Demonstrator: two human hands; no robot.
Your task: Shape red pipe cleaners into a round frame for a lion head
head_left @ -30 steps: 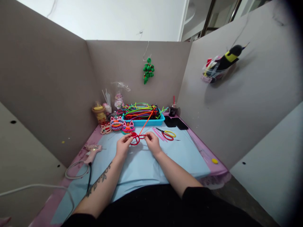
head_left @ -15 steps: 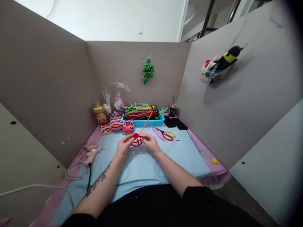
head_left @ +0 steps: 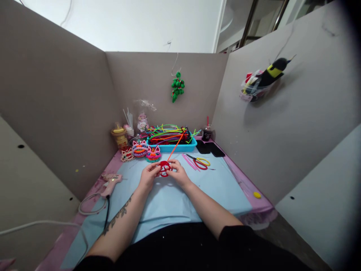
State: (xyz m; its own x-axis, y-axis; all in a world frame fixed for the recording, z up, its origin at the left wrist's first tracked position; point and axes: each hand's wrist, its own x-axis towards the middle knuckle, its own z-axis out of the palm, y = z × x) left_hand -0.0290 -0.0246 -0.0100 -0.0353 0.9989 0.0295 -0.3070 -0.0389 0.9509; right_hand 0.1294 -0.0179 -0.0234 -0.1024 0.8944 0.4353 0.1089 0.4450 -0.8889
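Between my hands, above the blue table cover (head_left: 169, 201), is a round red pipe-cleaner frame (head_left: 165, 174) with crossing bars inside its ring. My left hand (head_left: 149, 175) pinches its left side between thumb and fingers. On the opposite side, my right hand (head_left: 178, 173) is closed on the same frame, its thumb near the middle. An orange pipe cleaner (head_left: 175, 147) slants up behind the frame toward the blue tray; whether it touches my fingers I cannot tell.
Behind my hands a blue tray (head_left: 172, 147) overflows with colourful pipe cleaners. Fuzzy animal heads (head_left: 153, 154) sit left of it. Scissors (head_left: 200, 162) lie to the right beside pink strips (head_left: 191, 162). A pink glue gun (head_left: 112, 185) with its cord lies left.
The red frame has turned between my fingers and its top shows more solid red. My right thumb has moved inward across it. The whole view has shifted slightly.
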